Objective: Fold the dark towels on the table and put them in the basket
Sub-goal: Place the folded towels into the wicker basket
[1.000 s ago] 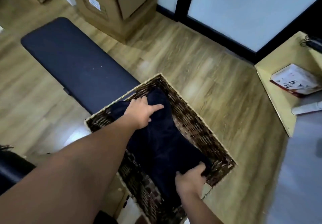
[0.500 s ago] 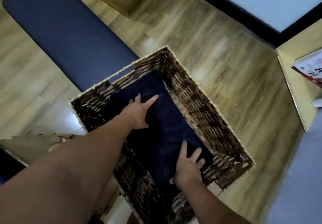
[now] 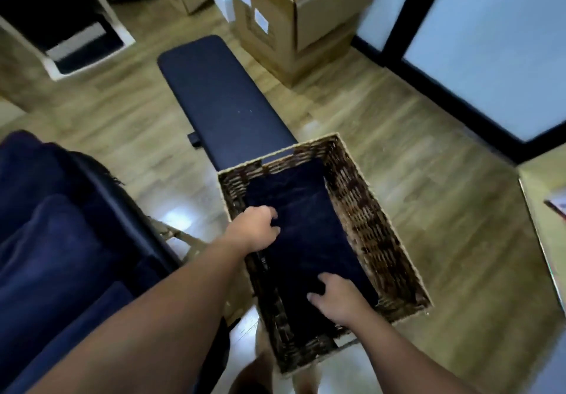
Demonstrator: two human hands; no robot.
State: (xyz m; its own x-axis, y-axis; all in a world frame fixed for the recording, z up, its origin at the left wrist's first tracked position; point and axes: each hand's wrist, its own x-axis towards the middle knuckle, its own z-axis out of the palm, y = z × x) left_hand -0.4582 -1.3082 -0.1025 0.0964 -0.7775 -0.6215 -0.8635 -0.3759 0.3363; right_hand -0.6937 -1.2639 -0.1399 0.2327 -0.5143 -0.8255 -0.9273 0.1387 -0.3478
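Both hands have pulled back toward the near and left edges of the folded dark towel [image 3: 306, 231] since a moment ago, when they lay spread flat on it, and the view has swung up to show more of the room. Left hand [image 3: 255, 229] now sits at the towel's left edge, fingers curled in; whether they pinch cloth or just rest knuckles on it, can't tell. Right hand [image 3: 335, 301] is at the near end, fingers bent down onto the fabric, grip likewise unclear. Towel lies flat in the bottom of the wicker basket [image 3: 367, 209], long axis along the basket's length, a gap of bare weave showing on its right side. More dark blue towels [image 3: 52, 240] are heaped at the left, still unfolded by the look of them, so the job is probably early. Risk: if the fingers do have cloth and lift away, a layer comes up and the fold opens; rough woven walls could snag terry loops too. Basket is rectangular, stiff brown weave with a pale rim. Towel looks soft, matte, slightly fuzzy, nearly black. Padded black bench [image 3: 223, 102] sits just behind the basket on a wood-plank floor [image 3: 428, 148], cardboard boxes [image 3: 291, 16] beyond.
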